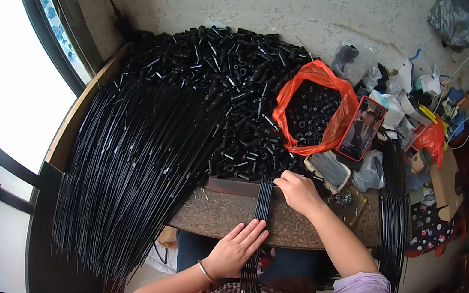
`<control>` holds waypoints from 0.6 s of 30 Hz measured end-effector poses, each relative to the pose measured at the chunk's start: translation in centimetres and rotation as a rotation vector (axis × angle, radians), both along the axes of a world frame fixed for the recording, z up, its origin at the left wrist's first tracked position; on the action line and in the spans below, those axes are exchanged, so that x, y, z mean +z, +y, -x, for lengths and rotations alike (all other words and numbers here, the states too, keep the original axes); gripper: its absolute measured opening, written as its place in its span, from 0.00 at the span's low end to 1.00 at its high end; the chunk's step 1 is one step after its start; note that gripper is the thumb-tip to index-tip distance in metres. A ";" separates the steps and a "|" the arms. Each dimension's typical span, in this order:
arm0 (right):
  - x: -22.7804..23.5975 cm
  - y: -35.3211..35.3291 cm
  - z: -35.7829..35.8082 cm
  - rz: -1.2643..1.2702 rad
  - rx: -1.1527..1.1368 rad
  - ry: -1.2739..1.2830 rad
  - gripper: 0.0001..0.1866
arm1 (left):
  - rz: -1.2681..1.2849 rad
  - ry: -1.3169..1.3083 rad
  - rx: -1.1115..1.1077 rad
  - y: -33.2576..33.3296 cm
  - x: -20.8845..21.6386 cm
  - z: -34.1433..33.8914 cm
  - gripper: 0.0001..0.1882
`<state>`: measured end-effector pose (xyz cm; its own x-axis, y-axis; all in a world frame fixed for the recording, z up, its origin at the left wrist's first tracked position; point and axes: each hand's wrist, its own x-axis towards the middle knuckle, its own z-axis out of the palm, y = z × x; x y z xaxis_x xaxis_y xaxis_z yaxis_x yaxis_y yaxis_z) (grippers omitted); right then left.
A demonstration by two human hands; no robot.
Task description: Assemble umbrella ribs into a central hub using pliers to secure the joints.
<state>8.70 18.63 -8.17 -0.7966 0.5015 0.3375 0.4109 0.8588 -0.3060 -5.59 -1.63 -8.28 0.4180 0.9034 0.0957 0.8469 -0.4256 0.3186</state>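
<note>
A flat row of thin black rods (263,201) lies side by side across the near edge of the stone-topped table (196,216), its lower ends hanging toward my lap. My left hand (235,251) rests on the row with fingers stretched out flat, pressing it from above. At the far ends of the rods, my right hand (297,190) is closed in a pinch; whatever sits between its fingertips is too small to make out. Just beyond the rod ends runs a low dark strip (233,186), with a heap of short black tubes (239,97) piled behind it.
A big bundle of long black rods (128,168) covers the left side. Right of the heap are an orange plastic bag (349,90) of small black parts, a phone (360,129) and a small box (329,172) of thin pins. More rods (391,214) hang at the right edge.
</note>
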 end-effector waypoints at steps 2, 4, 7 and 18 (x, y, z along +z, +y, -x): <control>0.0 0.6 0.2 -0.064 0.101 0.056 0.03 | -0.002 0.017 0.000 0.0 0.1 0.1 0.37; -0.3 0.6 0.0 -0.109 0.075 0.059 0.03 | -0.002 0.025 -0.005 0.0 0.1 0.1 0.38; 1.7 1.1 -0.9 -0.339 0.087 0.007 0.03 | -0.005 0.021 -0.003 -0.1 -0.4 0.3 0.38; 0.6 0.9 -3.7 -0.061 0.063 0.068 0.09 | -0.012 0.067 -0.013 0.0 -0.1 0.6 0.44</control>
